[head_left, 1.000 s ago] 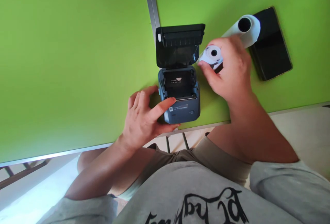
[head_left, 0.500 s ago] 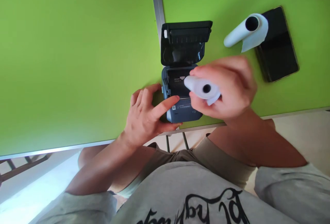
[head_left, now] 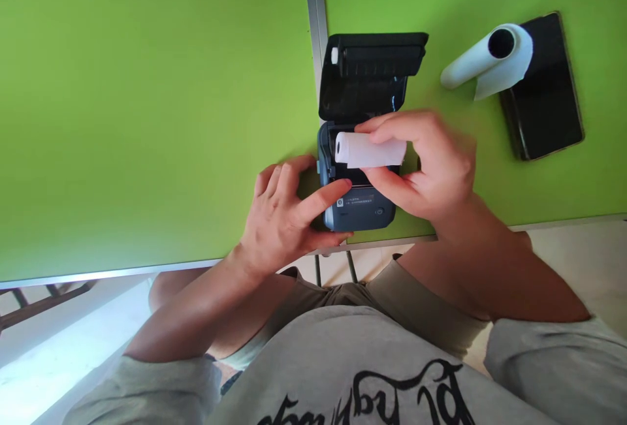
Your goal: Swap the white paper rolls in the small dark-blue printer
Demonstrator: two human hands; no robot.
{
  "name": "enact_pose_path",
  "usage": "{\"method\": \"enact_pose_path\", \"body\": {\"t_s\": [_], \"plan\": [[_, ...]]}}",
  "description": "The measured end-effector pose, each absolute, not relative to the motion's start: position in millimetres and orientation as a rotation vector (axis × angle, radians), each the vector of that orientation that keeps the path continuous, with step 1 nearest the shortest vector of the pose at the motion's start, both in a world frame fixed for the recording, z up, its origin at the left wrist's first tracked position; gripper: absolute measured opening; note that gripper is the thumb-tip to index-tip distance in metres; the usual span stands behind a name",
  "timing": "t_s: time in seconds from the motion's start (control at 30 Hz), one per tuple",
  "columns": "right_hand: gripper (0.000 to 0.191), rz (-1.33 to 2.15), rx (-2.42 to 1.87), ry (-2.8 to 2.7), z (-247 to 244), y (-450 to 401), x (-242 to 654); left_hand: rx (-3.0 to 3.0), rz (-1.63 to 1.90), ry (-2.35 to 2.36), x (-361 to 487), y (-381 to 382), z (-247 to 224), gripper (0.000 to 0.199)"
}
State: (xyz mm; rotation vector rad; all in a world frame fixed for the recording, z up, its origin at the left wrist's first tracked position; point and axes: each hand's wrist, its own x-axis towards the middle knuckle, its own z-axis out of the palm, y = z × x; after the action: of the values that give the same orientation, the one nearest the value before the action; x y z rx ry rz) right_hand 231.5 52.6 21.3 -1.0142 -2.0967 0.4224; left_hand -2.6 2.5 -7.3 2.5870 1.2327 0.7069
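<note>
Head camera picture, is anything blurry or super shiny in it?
In the head view, the right hand looks smeared along its outer knuckles; the floor at lower left is washed out by bright light; a small glint shows on the open black lid.

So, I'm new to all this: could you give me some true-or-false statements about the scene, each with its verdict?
1. The right hand holds a small white roll. True.
2. The lid is closed. False: the black lid stands open.
3. The left hand touches the grey-blue device. True.
4. Both rolls are in the right hand. False: the larger white roll is on the table, apart from both hands.
5. In this view, the larger white roll partly overlaps the dark tablet. True.
6. The table is red. False: it is green.
</note>
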Motion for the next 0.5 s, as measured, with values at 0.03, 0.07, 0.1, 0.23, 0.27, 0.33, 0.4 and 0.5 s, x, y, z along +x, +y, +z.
{"method": "enact_pose_path", "body": {"t_s": [0.03,0.07,0.1,0.23,0.27,0.33,0.4,0.5], "plan": [[0.033,0.426,-1.021,-2.095,21.9,52.5,231.4,2.593,0.699,1.232,-2.4,2.4,-7.1,0.065],[0.029,0.425,-1.02,-2.099,22.3,52.7,231.2,2.599,0.692,1.232,-2.3,2.4,-6.9,0.065],[0.025,0.425,-1.015,-2.106,22.7,53.1,231.1,2.603,0.685,1.235,-2.3,2.3,-6.8,0.065],[0.018,0.439,-1.011,-2.099,21.3,55.8,230.5,2.604,0.686,1.237,-2.9,2.2,-7.7,0.066],[0.017,0.438,-1.006,-2.085,20.4,56.4,230.4,2.601,0.704,1.231,-3.0,2.1,-8.3,0.069],[0.013,0.438,-0.982,-2.051,18.3,57.3,230.2,2.588,0.749,1.217,-3.1,1.9,-9.2,0.079],[0.011,0.464,-0.978,-2.022,16.6,58.0,230.3,2.58,0.768,1.216,-2.8,1.9,-9.5,0.092],[0.01,0.513,-0.998,-1.993,15.6,58.6,230.7,2.591,0.743,1.234,-2.2,2.0,-9.1,0.102]]}}
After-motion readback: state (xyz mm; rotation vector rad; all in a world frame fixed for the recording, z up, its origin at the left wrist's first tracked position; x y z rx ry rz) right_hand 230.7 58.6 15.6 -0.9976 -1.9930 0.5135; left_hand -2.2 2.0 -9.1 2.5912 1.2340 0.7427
